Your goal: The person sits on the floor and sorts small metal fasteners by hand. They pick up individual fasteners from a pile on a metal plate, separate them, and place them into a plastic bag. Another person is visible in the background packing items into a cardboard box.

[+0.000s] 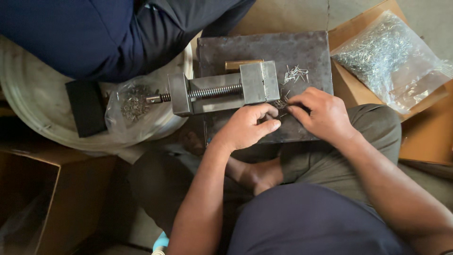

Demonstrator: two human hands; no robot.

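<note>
I sit cross-legged with a dark steel block (302, 52) in front of my knees, and both my hands meet at its near edge. My left hand (247, 126) is curled, thumb and forefinger pinched together on a small cluster of thin metal pins (281, 104) that lies just beside the right end of the vise. My right hand (321, 113) comes in from the other side, its fingertips pressed to the same cluster; whether it truly grips a pin or only touches I cannot tell, the pieces being too small.

The machinist's vise (222, 89) lies across the block's left half, its threaded screw (214, 91) running out past the left edge. A brass bar (243, 64) rests behind it, toward the far edge. A loose scatter of pins (296, 74) sits near the block's far right part.

Off the block's right edge a clear plastic bag of pins (382, 54) lies on flattened cardboard (427, 127). Off the left edge, a second smaller bag (134, 111) rests on a pale round tray (33, 108), beside a black block (86, 107). Another person in dark blue clothing (80, 33) sits beyond it.
</note>
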